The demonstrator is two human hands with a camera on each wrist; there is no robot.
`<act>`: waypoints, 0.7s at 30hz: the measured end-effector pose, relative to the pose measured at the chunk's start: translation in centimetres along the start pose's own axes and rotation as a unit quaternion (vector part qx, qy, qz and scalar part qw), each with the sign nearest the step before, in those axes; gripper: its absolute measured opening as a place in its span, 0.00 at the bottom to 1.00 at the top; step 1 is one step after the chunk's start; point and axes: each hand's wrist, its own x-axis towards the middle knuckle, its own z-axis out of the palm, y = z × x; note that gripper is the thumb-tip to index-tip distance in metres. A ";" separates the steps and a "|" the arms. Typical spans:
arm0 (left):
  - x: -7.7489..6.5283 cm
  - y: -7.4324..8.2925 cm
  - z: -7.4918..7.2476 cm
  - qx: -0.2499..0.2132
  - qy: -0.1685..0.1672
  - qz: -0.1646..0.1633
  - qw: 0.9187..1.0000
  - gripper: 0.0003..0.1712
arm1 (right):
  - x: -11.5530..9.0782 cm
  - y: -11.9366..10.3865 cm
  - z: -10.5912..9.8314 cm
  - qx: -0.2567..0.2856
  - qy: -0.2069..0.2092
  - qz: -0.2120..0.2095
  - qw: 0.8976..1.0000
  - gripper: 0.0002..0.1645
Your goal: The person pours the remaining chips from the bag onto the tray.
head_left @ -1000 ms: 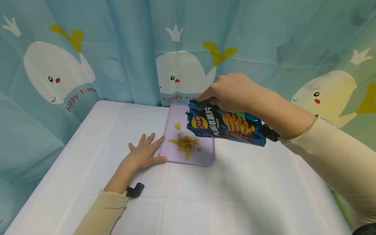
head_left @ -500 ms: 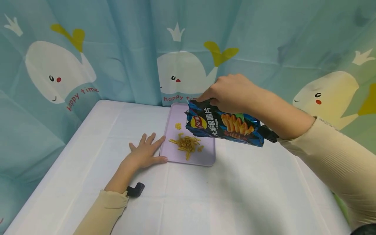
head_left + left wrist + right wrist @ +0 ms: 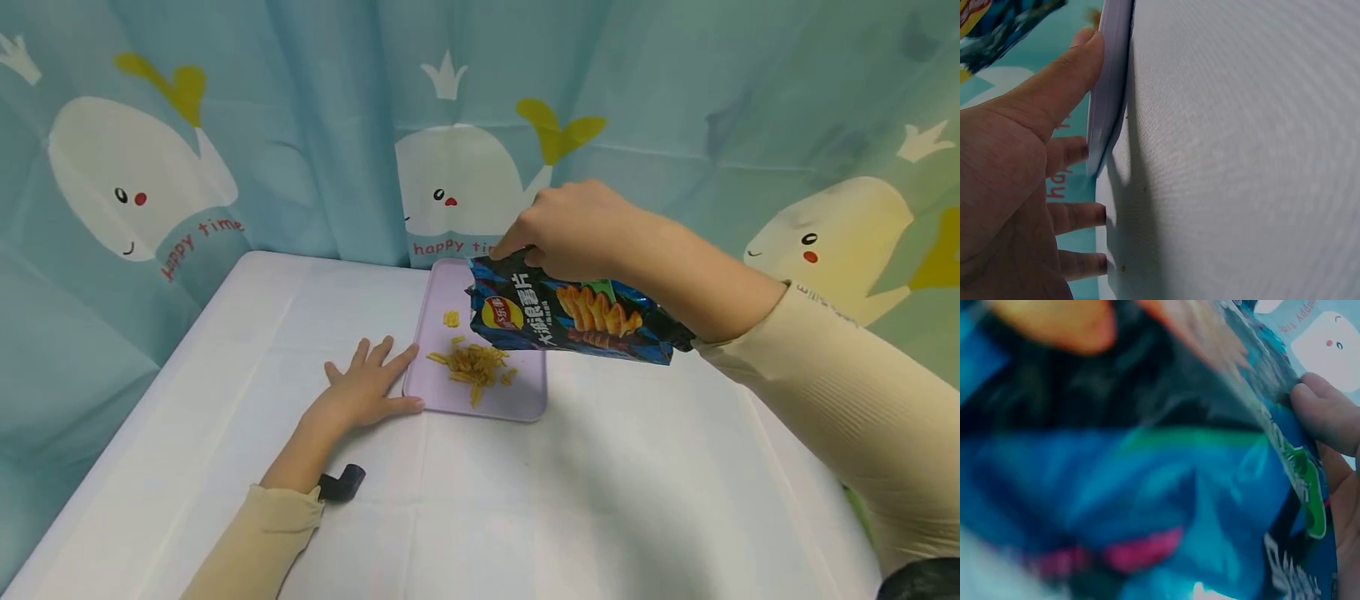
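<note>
My right hand (image 3: 573, 229) grips a dark blue potato chip bag (image 3: 570, 312) by its upper edge, above the right part of a pale purple tray (image 3: 525, 404). The bag lies on its side in the air, its left end over the tray. On the tray is a small heap of yellow chip pieces (image 3: 476, 364), with a few loose bits around it. My left hand (image 3: 367, 387) has its fingers spread; thumb and index finger touch the tray's left edge, the other fingertips reach the tabletop. The right wrist view shows the bag (image 3: 1166, 469) close up, with the thumb (image 3: 1325, 412) against it.
A white cloth (image 3: 480, 533) covers the table. Behind it hangs a blue curtain (image 3: 322, 125) printed with whales. Tiny crumbs (image 3: 1124, 267) lie on the cloth near the left fingertips. A black wrist-worn device (image 3: 342, 483) sits at the left cuff.
The right hand and bag have shifted slightly left. A small chip piece at the heap's right looks larger than a second ago. The left hand keeps its place at the tray.
</note>
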 end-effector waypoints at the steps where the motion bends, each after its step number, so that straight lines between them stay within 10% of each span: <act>1: 0.1 0.0 0.0 -0.001 0.001 0.002 1.000 0.53 | 0.1 0.0 0.0 -0.001 -0.003 0.000 1.000 0.23; 21: -0.1 0.4 -0.1 -0.002 -0.006 0.002 1.000 0.53 | 1.8 -1.1 0.1 -0.035 -0.043 -0.050 0.997 0.24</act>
